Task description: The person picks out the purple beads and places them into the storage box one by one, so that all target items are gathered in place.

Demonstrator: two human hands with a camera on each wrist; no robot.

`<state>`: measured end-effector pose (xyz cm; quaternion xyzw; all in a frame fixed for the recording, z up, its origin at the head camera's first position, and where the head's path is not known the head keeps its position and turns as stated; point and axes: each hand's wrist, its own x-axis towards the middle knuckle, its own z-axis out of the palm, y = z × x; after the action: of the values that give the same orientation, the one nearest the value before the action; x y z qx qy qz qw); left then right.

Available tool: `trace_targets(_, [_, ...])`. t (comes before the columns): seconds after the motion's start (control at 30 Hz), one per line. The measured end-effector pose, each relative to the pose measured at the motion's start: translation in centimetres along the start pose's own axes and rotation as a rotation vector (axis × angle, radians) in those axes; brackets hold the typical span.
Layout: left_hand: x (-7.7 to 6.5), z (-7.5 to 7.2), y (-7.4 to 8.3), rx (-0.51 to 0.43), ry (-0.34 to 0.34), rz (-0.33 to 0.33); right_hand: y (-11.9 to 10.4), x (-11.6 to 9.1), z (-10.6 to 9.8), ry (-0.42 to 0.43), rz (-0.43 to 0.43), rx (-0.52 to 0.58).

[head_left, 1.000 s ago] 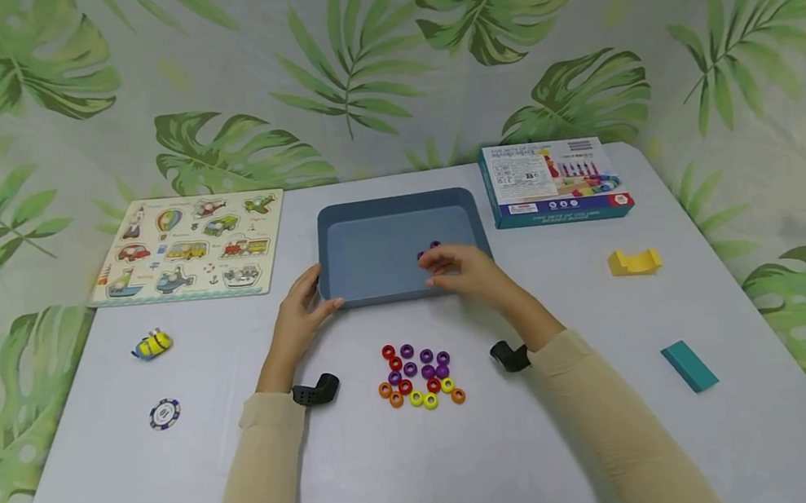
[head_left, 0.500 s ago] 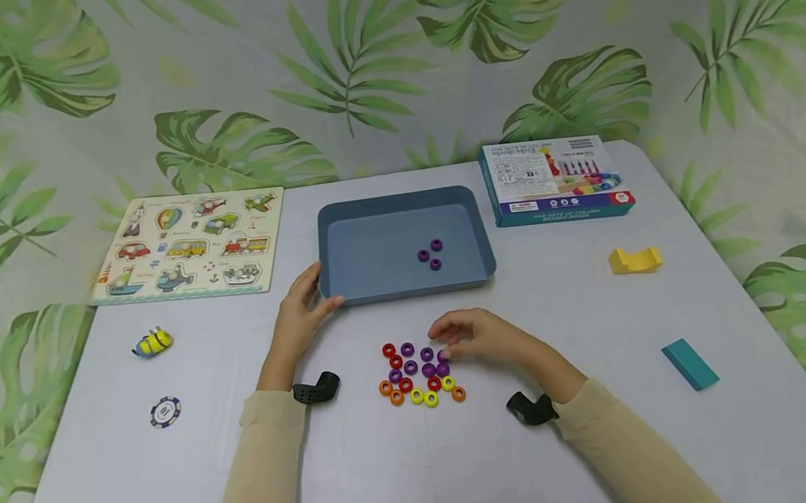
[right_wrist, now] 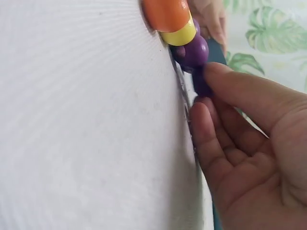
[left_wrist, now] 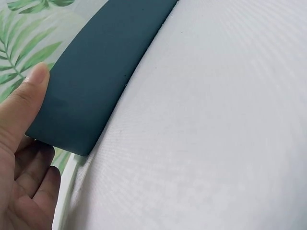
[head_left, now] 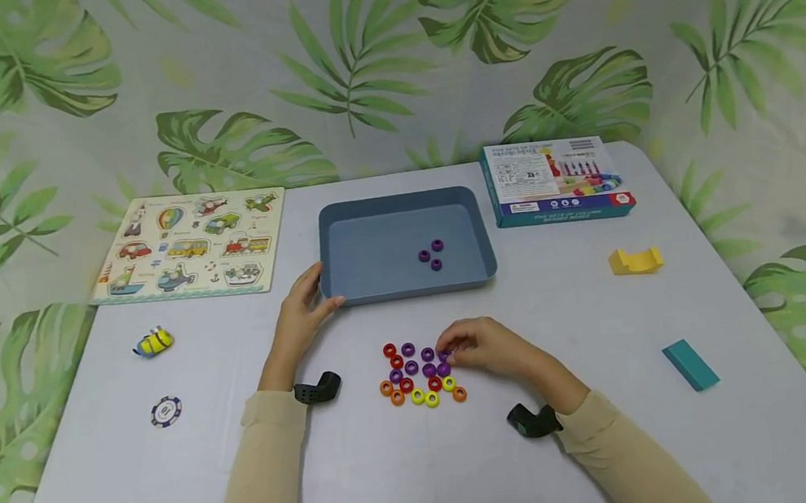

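My left hand [head_left: 296,316] grips the near left corner of a blue-grey tray [head_left: 366,255], thumb along the front wall and fingers at the side. In the left wrist view the thumb presses the tray wall [left_wrist: 91,81]. Three purple beads [head_left: 436,264] lie in the tray's right half. My right hand [head_left: 488,346] is at the right side of a group of loose beads on the table, pinching a purple bead [right_wrist: 201,86] between thumb and fingertips. Other purple, red beads [head_left: 390,350], orange beads [head_left: 397,398] and yellow beads [head_left: 432,398] lie close beside it.
A picture puzzle board [head_left: 189,249] is at the back left, with a toy bee [head_left: 154,342] and a poker chip [head_left: 166,412] nearer. At the right are a boxed bead set [head_left: 558,182], a yellow block [head_left: 636,260] and a teal block [head_left: 691,365].
My right hand has come back from over the tray to the bead group and pinches a purple bead there. Three purple beads show in the tray. The left hand stays in place.
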<state>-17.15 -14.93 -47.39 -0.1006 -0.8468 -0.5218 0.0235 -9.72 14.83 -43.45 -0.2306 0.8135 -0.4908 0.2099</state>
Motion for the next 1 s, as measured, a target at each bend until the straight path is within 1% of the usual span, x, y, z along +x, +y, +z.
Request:
trace_targets(0.1, [0.0, 0.0, -0.1, 0.004, -0.001, -0.005, 0.4, 0.5, -0.4, 0.044, -0.004, 0.018])
trace_targets(0.2, [0.0, 0.0, -0.1, 0.003, 0.0, -0.007, 0.5, 1.4, -1.4, 0.105, -0.049, 0.049])
trace_targets(0.3, [0.0, 0.0, -0.1, -0.002, 0.0, -0.003, 0.2, 2.5, -2.7, 0.195, -0.106, 0.072])
trace_targets(0.37, [0.0, 0.0, 0.0, -0.003, -0.001, 0.0, 0.2, 3.5, -3.7, 0.274, -0.126, 0.093])
trace_targets(0.5, [0.0, 0.0, 0.0, -0.004, 0.001, 0.004, 1.0, 5.6, -5.4, 0.422, -0.099, 0.089])
trace_targets(0.57, [0.0, 0.0, 0.1, -0.011, 0.002, 0.009, 1.6, 6.6, -6.0, 0.463, -0.058, 0.061])
trace_targets(0.63, [0.0, 0.0, 0.0, -0.014, -0.001, 0.014, 2.1, 7.5, -6.5, 0.476, -0.005, 0.024])
trace_targets(0.7, [0.1, 0.1, 0.0, -0.018, -0.002, 0.02, 2.3, 8.2, -6.8, 0.468, 0.054, -0.019])
trace_targets(0.87, [0.1, 0.0, -0.1, -0.019, 0.004, 0.016, 2.6, 9.6, -7.2, 0.404, 0.148, -0.132])
trace_targets(1.0, [0.1, 0.1, -0.1, -0.017, 0.002, 0.017, 3.0, 10.3, -7.3, 0.361, 0.203, -0.164])
